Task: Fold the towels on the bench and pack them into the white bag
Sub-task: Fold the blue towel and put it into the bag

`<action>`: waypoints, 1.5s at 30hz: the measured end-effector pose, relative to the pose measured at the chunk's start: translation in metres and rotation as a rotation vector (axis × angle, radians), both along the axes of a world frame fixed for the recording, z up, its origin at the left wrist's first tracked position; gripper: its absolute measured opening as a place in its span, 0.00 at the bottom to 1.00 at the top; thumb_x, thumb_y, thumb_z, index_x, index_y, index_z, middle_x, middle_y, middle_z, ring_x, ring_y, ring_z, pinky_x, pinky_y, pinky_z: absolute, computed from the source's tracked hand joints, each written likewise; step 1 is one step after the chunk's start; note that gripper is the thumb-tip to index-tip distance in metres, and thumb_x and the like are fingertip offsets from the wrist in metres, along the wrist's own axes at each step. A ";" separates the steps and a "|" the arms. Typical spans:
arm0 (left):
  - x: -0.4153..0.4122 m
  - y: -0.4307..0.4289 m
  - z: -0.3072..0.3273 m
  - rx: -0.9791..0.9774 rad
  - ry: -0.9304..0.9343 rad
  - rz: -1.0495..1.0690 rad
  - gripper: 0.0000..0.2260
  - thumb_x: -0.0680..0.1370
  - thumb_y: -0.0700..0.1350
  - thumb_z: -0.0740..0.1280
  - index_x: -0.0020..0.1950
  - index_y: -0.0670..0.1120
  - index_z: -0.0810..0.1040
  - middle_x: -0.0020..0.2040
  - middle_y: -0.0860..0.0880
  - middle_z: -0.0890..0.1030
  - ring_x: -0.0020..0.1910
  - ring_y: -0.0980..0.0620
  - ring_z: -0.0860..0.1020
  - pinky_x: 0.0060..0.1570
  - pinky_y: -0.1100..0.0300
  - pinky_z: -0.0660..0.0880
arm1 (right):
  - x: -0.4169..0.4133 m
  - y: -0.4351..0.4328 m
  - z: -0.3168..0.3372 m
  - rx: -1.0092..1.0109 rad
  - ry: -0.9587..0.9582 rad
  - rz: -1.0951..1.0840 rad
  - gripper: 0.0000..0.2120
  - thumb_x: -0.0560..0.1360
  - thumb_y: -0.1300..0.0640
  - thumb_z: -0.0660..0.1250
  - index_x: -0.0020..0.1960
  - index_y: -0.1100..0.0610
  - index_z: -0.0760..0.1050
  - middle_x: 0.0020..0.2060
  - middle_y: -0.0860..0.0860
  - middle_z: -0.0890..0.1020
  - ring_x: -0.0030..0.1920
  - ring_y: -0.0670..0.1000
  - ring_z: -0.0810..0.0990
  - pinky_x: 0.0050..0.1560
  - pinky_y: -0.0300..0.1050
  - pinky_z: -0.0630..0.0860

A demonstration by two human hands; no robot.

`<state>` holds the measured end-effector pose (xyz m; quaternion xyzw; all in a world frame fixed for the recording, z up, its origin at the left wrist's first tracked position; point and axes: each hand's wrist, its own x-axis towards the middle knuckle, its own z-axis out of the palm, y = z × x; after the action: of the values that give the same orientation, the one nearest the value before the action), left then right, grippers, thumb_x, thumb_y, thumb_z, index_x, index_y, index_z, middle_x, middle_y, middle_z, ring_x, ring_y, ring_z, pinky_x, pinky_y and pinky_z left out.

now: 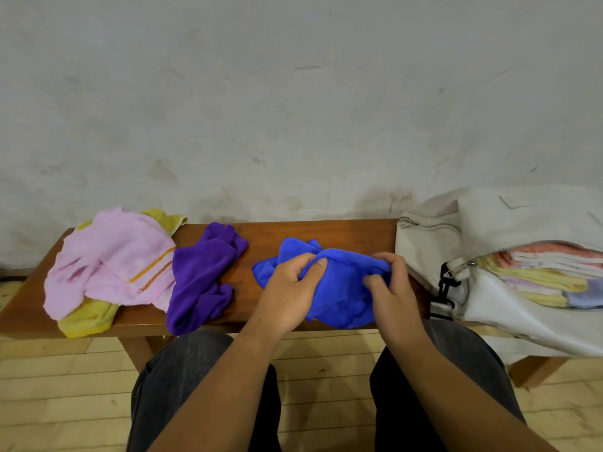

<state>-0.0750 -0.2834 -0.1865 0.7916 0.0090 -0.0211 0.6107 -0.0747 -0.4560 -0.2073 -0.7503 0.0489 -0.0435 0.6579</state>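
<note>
Head view: brown wooden bench against the wall, white zip-top fabric bag on one end, mouth open. Stack of folded pastel towels was already inside the bag.

Crumpled bright blue microfibre towel lay on the bench just beside the bag. Left hand had fingers and thumb curled into the cloth on the side away from the bag. Right hand pinched a bunch of it on the side nearest the bag. Both were grasping the blue towel, which was not yet flat.

Further from the bag: rumpled purple fleece towel, near the blue one but apart. Farthest from the bag: pink terry towel with orange stripes, heaped on a yellow towel.

My read: fold step on the blue towel, just starting. Next move needs finding two corners, spreading it flat, then halving it. Three more were unfolded, so roughly mid-task.
</note>
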 end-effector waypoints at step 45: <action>-0.006 0.093 0.063 0.286 -0.276 0.465 0.06 0.82 0.50 0.66 0.51 0.52 0.83 0.44 0.53 0.83 0.42 0.58 0.79 0.43 0.65 0.73 | 0.023 -0.050 0.086 -0.534 0.065 -0.137 0.14 0.82 0.59 0.56 0.39 0.56 0.73 0.36 0.51 0.79 0.40 0.55 0.76 0.42 0.48 0.70</action>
<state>-0.0809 -0.1901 -0.1239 0.8415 0.1098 0.2287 0.4770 -0.0513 -0.5059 -0.1209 -0.8931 0.1073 -0.0749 0.4303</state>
